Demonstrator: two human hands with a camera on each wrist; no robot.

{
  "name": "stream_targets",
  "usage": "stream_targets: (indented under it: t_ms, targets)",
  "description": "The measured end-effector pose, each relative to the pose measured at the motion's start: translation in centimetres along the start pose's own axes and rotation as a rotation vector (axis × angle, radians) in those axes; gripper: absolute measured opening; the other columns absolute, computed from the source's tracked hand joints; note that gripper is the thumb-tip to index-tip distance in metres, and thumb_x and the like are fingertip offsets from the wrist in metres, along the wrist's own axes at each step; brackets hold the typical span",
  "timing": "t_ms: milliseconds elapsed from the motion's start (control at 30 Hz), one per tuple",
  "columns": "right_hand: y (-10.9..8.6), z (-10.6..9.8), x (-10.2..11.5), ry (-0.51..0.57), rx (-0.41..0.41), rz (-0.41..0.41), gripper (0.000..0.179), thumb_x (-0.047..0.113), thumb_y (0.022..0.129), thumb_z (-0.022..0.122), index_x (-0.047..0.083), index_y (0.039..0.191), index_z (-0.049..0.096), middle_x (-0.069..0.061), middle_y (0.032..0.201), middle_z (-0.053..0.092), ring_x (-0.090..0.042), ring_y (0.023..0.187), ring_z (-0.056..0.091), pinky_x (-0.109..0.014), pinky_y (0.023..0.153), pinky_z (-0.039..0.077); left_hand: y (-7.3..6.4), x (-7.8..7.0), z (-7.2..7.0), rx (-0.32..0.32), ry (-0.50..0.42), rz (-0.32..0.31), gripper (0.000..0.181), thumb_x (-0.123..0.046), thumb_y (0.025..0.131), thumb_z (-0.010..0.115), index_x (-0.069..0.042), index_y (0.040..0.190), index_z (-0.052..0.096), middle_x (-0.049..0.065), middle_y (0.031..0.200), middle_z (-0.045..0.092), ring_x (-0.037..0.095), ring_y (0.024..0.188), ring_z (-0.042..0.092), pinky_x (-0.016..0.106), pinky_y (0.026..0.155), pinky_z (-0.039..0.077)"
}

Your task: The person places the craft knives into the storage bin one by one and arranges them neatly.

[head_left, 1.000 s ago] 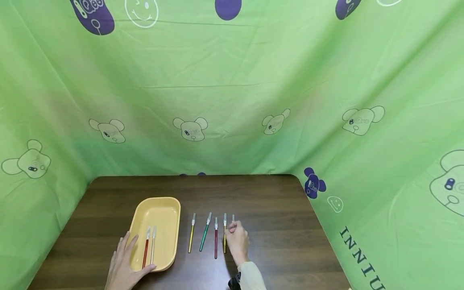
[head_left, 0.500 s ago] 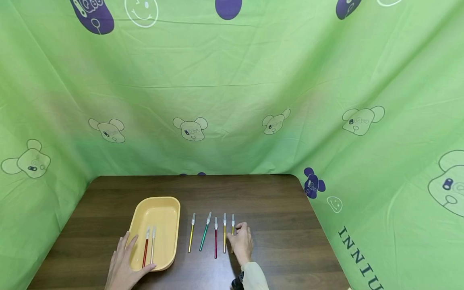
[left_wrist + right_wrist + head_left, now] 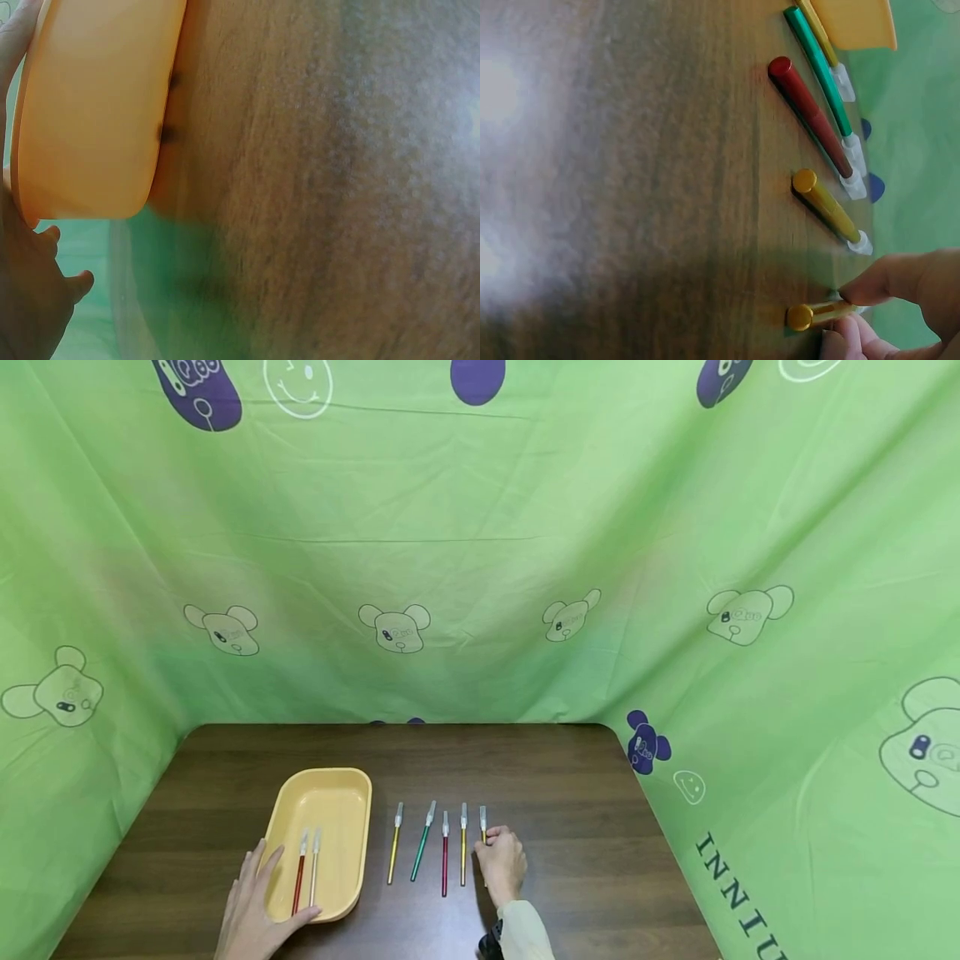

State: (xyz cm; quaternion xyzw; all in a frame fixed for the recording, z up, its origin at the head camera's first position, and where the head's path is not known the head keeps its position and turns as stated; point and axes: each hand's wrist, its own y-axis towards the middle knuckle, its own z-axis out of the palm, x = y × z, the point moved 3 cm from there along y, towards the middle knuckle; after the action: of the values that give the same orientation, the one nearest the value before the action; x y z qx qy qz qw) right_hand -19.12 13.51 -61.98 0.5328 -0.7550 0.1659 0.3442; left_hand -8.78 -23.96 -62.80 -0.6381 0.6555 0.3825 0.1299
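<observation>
My left hand [image 3: 251, 906] rests spread on the near left corner of a yellow tray [image 3: 343, 810], thumb over its near rim. Inside the tray lie a red craft knife [image 3: 298, 877] and a silver craft knife [image 3: 314, 872], both with clear caps. My right hand [image 3: 502, 864] pinches a gold craft knife [image 3: 801, 316], the rightmost of a row on the table. To its left lie another gold craft knife [image 3: 462, 852], a dark red one [image 3: 445, 860], a green one [image 3: 422, 852] and a third gold one [image 3: 393, 852]. Fingers hide part of the pinched knife.
The dark wooden table [image 3: 585, 835] bears the tray at left and the row of knives at its middle. A green printed cloth [image 3: 480, 568] hangs behind and along the sides. The knives in the row lie close together, caps pointing away from me.
My right hand has moved slightly right, from beside the second gold knife to the rightmost one, and now pinches it. The left hand and tray have stayed in place.
</observation>
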Motion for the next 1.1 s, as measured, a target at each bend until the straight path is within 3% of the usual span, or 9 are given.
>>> stream_targets:
  t_ms: [300,600,867,1100]
  targets:
    - [0.7,-0.3,0.5,-0.025,0.01,-0.057,0.019,0.003,0.072,0.088,0.003,0.077,0.07,-0.005,0.069,0.072,-0.035,0.069,0.07,-0.051,0.067,0.057,0.5,0.4,0.1,-0.001,-0.007,-0.001,0.107,-0.04,0.069,0.096,-0.008,0.156,0.044,0.024,0.167,0.026,0.06,0.15,0.022,0.084,0.11,0.02]
    - [1.8,-0.4,0.2,-0.019,0.109,-0.014,0.018,0.006,0.073,0.088,0.005,0.072,0.07,-0.006,0.07,0.071,-0.035,0.074,0.069,-0.052,0.074,0.058,1.0,0.8,0.0,0.001,-0.012,0.004,0.105,-0.039,0.069,0.097,-0.009,0.156,0.045,0.023,0.166,0.027,0.06,0.149,0.023,0.084,0.112,0.018]
    - [2.3,-0.7,-0.6,0.226,0.266,0.1,0.005,-0.005,0.079,0.078,-0.003,0.082,0.074,-0.01,0.074,0.075,-0.016,0.054,0.069,-0.029,0.051,0.058,1.0,0.8,0.0,0.009,-0.006,-0.004,0.105,-0.04,0.07,0.097,-0.009,0.155,0.045,0.023,0.167,0.027,0.06,0.15,0.023,0.085,0.109,0.021]
    - [1.8,-1.1,0.6,0.336,0.311,0.121,0.01,-0.007,0.079,0.073,-0.008,0.089,0.073,-0.019,0.083,0.077,-0.022,0.062,0.074,-0.03,0.057,0.062,1.0,0.7,-0.1,0.007,-0.017,-0.002,0.103,-0.038,0.07,0.097,-0.008,0.155,0.046,0.025,0.166,0.028,0.062,0.148,0.025,0.084,0.109,0.021]
